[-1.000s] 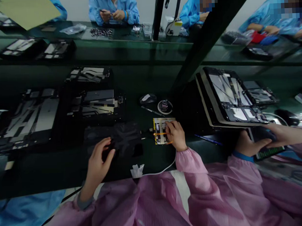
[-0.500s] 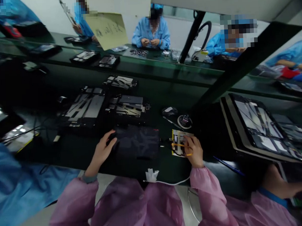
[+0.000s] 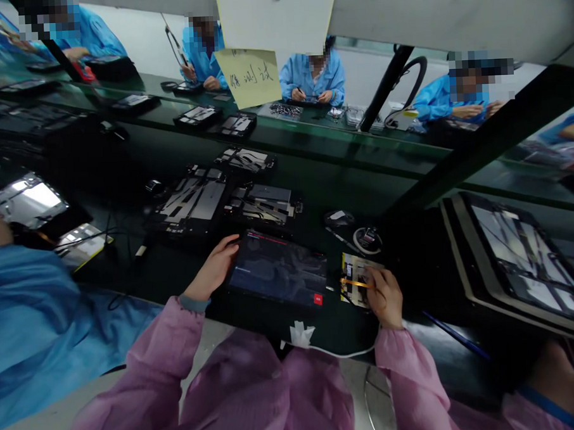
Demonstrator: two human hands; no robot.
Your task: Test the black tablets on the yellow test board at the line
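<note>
A black tablet [image 3: 275, 272] lies in front of me, its screen lit with small text at the upper left and a red square at the lower right corner. My left hand [image 3: 216, 269] grips its left edge, with the thumb partly hidden. To the right of the tablet is a flat, yellow-edged part [image 3: 350, 265] crossed by an orange ribbon cable [image 3: 354, 282]. The bent fingers of my right hand [image 3: 384, 294] close on the cable's right end over that part. A thin black cable runs between the part and the tablet's right side.
Opened tablets [image 3: 195, 197] lie behind the tablet. A mouse [image 3: 338, 218] and a coiled white cable [image 3: 368, 240] sit at the back right. A stack of tablets [image 3: 521, 249] and a blue pen [image 3: 456, 335] are further right. A co-worker's blue sleeve [image 3: 29, 302] is at left.
The tablet's dark screen has lit up, showing text and a red square. The view has swung left, so everything sits further right. Both my hands stay at the same things.
</note>
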